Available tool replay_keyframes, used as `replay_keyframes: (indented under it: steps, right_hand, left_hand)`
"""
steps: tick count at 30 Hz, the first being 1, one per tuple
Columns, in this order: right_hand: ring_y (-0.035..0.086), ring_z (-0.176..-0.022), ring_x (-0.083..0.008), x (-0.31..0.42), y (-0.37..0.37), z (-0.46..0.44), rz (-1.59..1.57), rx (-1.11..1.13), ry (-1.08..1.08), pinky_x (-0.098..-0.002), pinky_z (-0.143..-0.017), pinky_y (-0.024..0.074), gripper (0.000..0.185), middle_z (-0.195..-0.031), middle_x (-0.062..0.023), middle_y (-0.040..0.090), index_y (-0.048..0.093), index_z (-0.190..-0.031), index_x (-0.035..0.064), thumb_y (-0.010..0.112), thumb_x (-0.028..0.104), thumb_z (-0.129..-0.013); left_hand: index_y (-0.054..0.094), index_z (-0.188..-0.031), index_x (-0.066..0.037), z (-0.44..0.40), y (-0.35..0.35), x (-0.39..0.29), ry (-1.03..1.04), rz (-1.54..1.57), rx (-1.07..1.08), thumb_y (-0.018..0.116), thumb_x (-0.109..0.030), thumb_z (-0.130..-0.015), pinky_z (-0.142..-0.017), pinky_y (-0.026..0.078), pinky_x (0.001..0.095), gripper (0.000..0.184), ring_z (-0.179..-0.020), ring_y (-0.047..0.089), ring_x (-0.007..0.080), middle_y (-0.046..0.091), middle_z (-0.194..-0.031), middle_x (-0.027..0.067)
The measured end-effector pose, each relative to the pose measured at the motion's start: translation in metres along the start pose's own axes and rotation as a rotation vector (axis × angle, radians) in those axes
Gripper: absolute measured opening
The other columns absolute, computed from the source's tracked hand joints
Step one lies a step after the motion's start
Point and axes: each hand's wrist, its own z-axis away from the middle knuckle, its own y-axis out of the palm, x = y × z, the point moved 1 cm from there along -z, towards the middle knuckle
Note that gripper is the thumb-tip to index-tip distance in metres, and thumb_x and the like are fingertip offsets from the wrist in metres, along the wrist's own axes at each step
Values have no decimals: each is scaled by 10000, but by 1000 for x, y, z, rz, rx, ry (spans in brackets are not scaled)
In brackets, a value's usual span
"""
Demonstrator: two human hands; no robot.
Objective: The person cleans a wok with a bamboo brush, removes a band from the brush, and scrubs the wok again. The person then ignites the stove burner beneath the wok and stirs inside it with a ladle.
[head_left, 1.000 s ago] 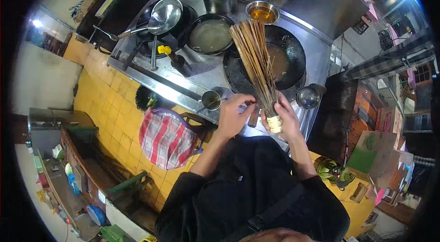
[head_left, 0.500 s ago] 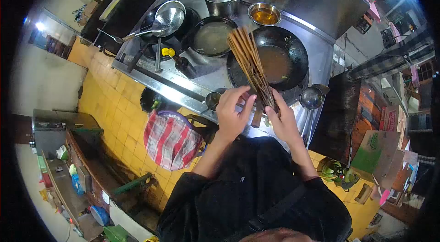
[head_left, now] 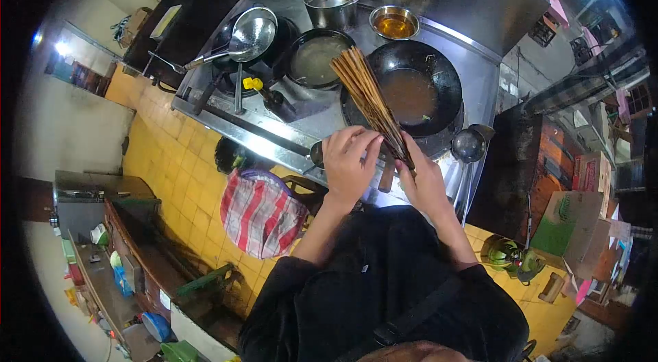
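Note:
A bamboo wok brush (head_left: 370, 98), a bundle of thin sticks, slants over the near-left rim of a large black wok (head_left: 432, 67). Its light ends point away from me, and the lower part is darker. My right hand (head_left: 426, 187) is closed round the dark lower end. Thumb and fingers of my left hand (head_left: 349, 165) pinch together at the brush's left side; what lies between the fingertips is partly hidden. Murky brown liquid sits in the wok. Below the brush, a wooden handle (head_left: 386, 177) sticks out toward me.
A smaller pan (head_left: 298, 64) of cloudy liquid, a steel pot (head_left: 331, 16) and a bowl of amber liquid (head_left: 395, 7) stand on the steel stove. Left are a strainer (head_left: 252, 33) and a yellow-capped bottle (head_left: 277, 102); right is a ladle (head_left: 470, 145). A red-striped cloth (head_left: 260, 215) covers a tub.
The brush has tipped slightly left and its light ends have drawn closer together. My left thumb and fingers have closed toward its side. The view has shifted a little.

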Motion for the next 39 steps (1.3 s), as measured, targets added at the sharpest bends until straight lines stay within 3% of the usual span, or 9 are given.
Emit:
replay_keyframes:
  steps: [15, 17, 20, 24, 30, 32, 34, 37, 39]
  right_hand:
    - [641, -802, -424, 1, -1, 4, 115, 46, 57, -470, -663, 512, 577, -926, -252, 646, 400, -1429, 72, 604, 184, -901]
    - [644, -816, -426, -1, -3, 5, 108, 19, 61, -464, -676, 517, 571, -945, -259, 648, 401, -1428, 68, 600, 181, -905]
    - [650, -856, -427, -4, -7, 6, 25, 8, 126, -449, -711, 523, 555, -998, -278, 646, 404, -1425, 61, 592, 181, -916]
    - [653, -878, -429, -5, -9, 6, 15, -11, 98, -438, -737, 524, 546, -1037, -289, 642, 403, -1422, 39, 587, 177, -926]
    - [662, -856, -416, 1, -13, 4, -78, 47, 182, -418, -733, 527, 539, -1071, -295, 636, 411, -1414, 25, 590, 171, -928]
    - [664, -852, -410, 2, -14, 3, -103, 42, 185, -413, -728, 527, 537, -1080, -298, 633, 413, -1414, 25, 590, 173, -929]
    - [668, -849, -403, 4, -16, 2, -139, 56, 220, -407, -716, 529, 542, -1086, -302, 630, 409, -1417, 27, 593, 181, -931]
    - [667, -849, -403, 1, -13, 2, -99, 61, 179, -412, -702, 532, 552, -1076, -293, 635, 408, -1418, 34, 601, 185, -924]
    - [664, -830, -401, -2, -6, 3, -32, 26, 91, -422, -693, 530, 557, -1040, -279, 643, 409, -1421, 48, 605, 189, -919]
  left_hand:
    - [554, -812, -73, 0, 7, 27, 117, -26, -32, 696, 18, -742, -697, 436, 377, 182, -738, 579, 254, 652, -849, 60]
    - [554, -812, -63, -5, 2, 40, -12, -97, -158, 688, 40, -741, -671, 458, 375, 183, -733, 579, 264, 649, -848, 72]
    - [550, -798, -54, -17, -13, 47, -5, -110, -173, 689, 36, -745, -657, 469, 359, 174, -721, 578, 261, 647, -853, 81]
    - [618, -917, -14, -11, -27, 59, -173, -27, -178, 631, 33, -791, -655, 470, 333, 136, -716, 588, 245, 635, -860, 109]
    - [655, -929, -6, 18, -79, 98, -180, -117, -141, 551, 66, -799, -651, 486, 332, 181, -744, 609, 272, 636, -850, 127]
    - [663, -955, -3, 35, -111, 139, -97, -213, -181, 545, 49, -811, -689, 491, 337, 194, -793, 619, 282, 651, -864, 135]
    - [667, -979, 9, 50, -149, 179, -302, -423, -279, 531, 22, -833, -757, 496, 381, 200, -840, 609, 334, 653, -916, 173]
    - [667, -1021, 17, 53, -190, 238, -171, -741, -368, 530, -22, -865, -799, 487, 419, 211, -887, 601, 380, 650, -983, 206]
    - [663, -1059, 18, 48, -195, 249, -240, -1391, -421, 517, -57, -902, -833, 480, 414, 228, -956, 595, 402, 644, -1048, 220]
